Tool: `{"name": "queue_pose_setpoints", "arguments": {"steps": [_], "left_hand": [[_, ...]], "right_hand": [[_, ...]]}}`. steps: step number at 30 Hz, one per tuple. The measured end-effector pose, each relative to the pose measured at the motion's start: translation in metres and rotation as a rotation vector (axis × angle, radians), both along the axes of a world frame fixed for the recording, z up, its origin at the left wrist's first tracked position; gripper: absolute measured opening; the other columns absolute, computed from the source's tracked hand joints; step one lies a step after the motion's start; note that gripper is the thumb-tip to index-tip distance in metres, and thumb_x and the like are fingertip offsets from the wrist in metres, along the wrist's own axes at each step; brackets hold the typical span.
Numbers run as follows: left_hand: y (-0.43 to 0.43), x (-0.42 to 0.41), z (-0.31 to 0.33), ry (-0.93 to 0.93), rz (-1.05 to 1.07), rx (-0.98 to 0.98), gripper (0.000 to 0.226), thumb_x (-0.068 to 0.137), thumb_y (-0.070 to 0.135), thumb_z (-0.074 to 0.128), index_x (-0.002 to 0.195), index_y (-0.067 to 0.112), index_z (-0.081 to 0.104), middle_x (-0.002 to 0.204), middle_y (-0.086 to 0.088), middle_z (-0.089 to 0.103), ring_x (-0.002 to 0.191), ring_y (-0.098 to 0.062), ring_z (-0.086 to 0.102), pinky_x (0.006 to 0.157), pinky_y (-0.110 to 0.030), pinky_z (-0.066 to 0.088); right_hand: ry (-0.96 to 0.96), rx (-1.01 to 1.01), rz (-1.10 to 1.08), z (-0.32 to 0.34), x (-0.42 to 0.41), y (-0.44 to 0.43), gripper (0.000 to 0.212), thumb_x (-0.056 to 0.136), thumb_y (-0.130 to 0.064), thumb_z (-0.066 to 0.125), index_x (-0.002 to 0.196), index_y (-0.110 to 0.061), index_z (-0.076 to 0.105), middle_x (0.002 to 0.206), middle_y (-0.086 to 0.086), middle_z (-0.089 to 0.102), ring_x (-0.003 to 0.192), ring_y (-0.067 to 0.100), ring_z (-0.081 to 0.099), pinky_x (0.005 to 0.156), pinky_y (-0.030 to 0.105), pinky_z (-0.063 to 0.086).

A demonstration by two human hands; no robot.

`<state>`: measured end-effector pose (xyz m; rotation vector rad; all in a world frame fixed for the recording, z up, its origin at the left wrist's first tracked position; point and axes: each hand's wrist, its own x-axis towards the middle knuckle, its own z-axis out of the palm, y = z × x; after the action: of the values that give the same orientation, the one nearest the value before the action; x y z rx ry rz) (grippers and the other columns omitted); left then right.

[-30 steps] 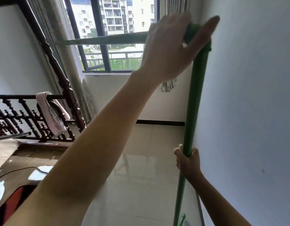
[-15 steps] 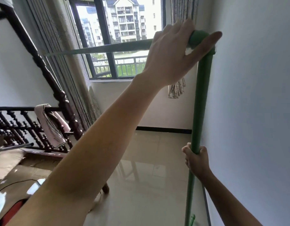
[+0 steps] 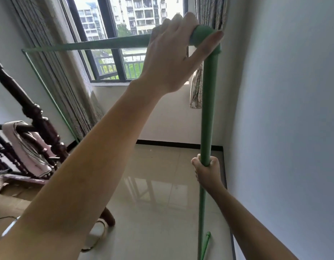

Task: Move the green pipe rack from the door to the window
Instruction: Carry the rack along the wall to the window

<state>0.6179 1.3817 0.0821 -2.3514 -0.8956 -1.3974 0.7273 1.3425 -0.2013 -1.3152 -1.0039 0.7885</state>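
Note:
The green pipe rack fills the view: a near upright post on the right, a top bar running left toward the curtain, and a thin far post sloping down at the left. My left hand is closed over the top corner elbow of the rack. Lower down, my right hand grips the near post at about mid height. The window with dark frames is straight ahead, behind the top bar. A short green foot of the rack shows near the floor at the bottom right.
A white wall runs close along the right. A dark wooden stair railing with a pink cloth draped on it stands at the left. Grey curtains hang beside the window. Glossy tiled floor lies ahead.
The window and the wall below it have grown larger and nearer in view. The rack has travelled forward with both hands keeping the same grips.

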Motion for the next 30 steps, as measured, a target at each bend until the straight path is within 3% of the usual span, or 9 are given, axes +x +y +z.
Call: {"name": "queue_pose_setpoints", "arguments": {"steps": [10,14,19,24,30], "left_hand": [[0.153,0.004,-0.005,0.053,-0.054,0.05,0.055,0.094,0.061,0.033,0.106,0.014,0.058,0.097,-0.004,0.057,0.092,-0.018,0.046,0.095,-0.034,0.035],[0.21,0.022,-0.006,0.053,-0.044,0.063,0.053,0.094,0.062,0.036,0.106,0.016,0.06,0.096,-0.001,0.055,0.093,-0.02,0.05,0.097,-0.037,0.035],[0.283,0.061,-0.011,0.013,-0.021,0.11,0.049,0.095,0.06,0.039,0.103,0.017,0.061,0.097,-0.003,0.058,0.092,-0.018,0.048,0.094,-0.034,0.033],[0.358,0.117,-0.013,-0.024,0.022,0.128,0.05,0.093,0.06,0.037,0.101,0.016,0.06,0.095,-0.003,0.059,0.089,-0.016,0.044,0.089,-0.032,0.032],[0.452,0.173,-0.011,0.038,0.089,0.139,0.049,0.096,0.056,0.039,0.113,0.014,0.06,0.103,-0.005,0.061,0.096,-0.023,0.052,0.096,-0.035,0.035]], "right_hand": [[-0.006,-0.014,-0.037,0.005,0.013,0.15,0.027,0.067,-0.027,0.06,0.056,-0.014,0.039,0.053,0.007,0.031,0.052,0.024,0.031,0.048,0.032,0.03],[0.019,-0.013,-0.059,0.002,0.028,0.207,0.04,0.07,-0.022,0.059,0.06,0.001,0.028,0.059,0.01,0.029,0.055,0.027,0.026,0.048,0.033,0.025],[0.034,0.003,-0.063,-0.002,0.063,0.28,0.042,0.068,-0.023,0.058,0.061,0.004,0.026,0.059,0.01,0.029,0.054,0.026,0.025,0.05,0.038,0.025],[0.038,0.014,-0.023,0.0,0.116,0.364,0.038,0.069,-0.019,0.057,0.058,-0.008,0.021,0.056,0.007,0.023,0.051,0.021,0.022,0.048,0.035,0.022],[0.051,-0.01,0.011,0.005,0.179,0.468,0.039,0.068,-0.019,0.057,0.062,0.001,0.024,0.062,0.01,0.025,0.056,0.027,0.022,0.051,0.041,0.024]]}}
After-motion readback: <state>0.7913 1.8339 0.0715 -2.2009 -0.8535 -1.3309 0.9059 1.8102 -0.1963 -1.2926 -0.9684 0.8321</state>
